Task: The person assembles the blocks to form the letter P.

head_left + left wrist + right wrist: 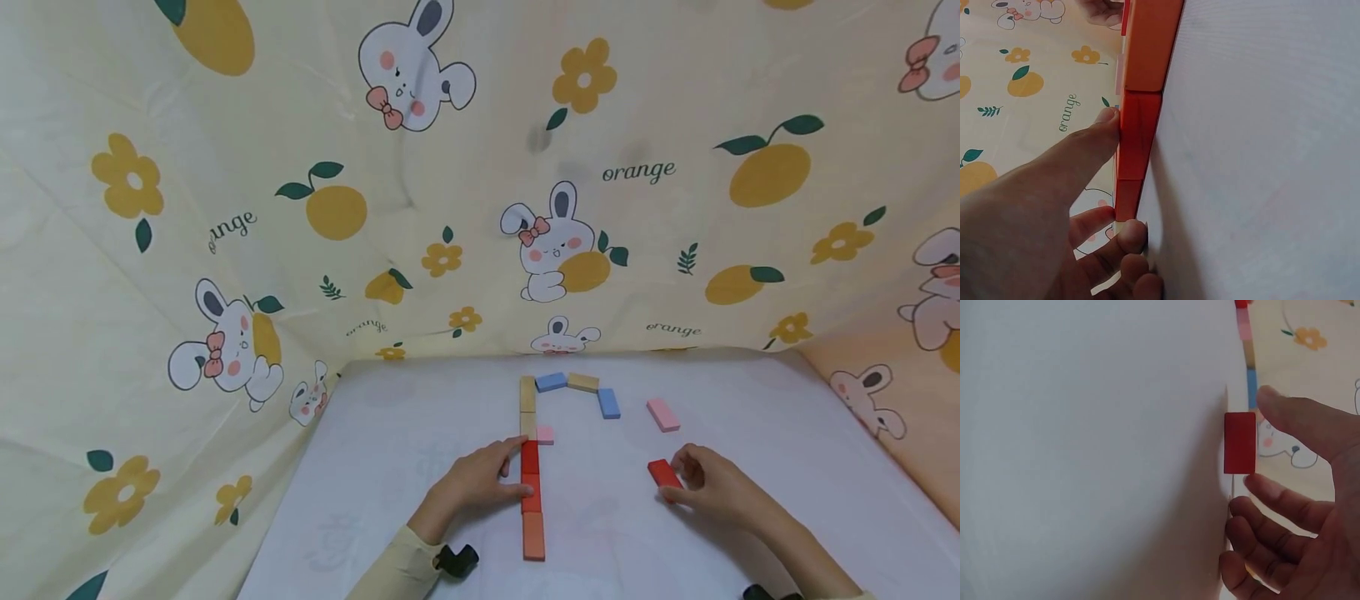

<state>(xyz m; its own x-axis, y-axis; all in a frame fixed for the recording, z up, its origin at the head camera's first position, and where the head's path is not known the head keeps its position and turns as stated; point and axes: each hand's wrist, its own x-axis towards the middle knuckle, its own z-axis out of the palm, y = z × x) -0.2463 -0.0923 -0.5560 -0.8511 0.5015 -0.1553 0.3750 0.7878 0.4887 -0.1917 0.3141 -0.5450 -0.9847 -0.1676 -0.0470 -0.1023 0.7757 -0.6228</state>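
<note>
In the head view my left hand [476, 479] lies along the left of a column of blocks. Its thumb touches the nearer red block [532, 502], and its index finger reaches the farther red block [530, 458]. An orange block [533, 537] ends the column nearest me; two tan blocks [528, 396] form the far end. A pink block [546, 435] touches the column's right side. To the right, my right hand [712, 487] has thumb and index finger at either side of a loose red block [1239, 444], with little gap; firm contact is unclear.
At the back, a blue block [551, 382], a tan block [583, 382] and another blue block [609, 403] curve rightward from the column. A loose pink block [663, 415] lies beyond my right hand. A printed cloth [480, 250] hangs behind the white tabletop [375, 467].
</note>
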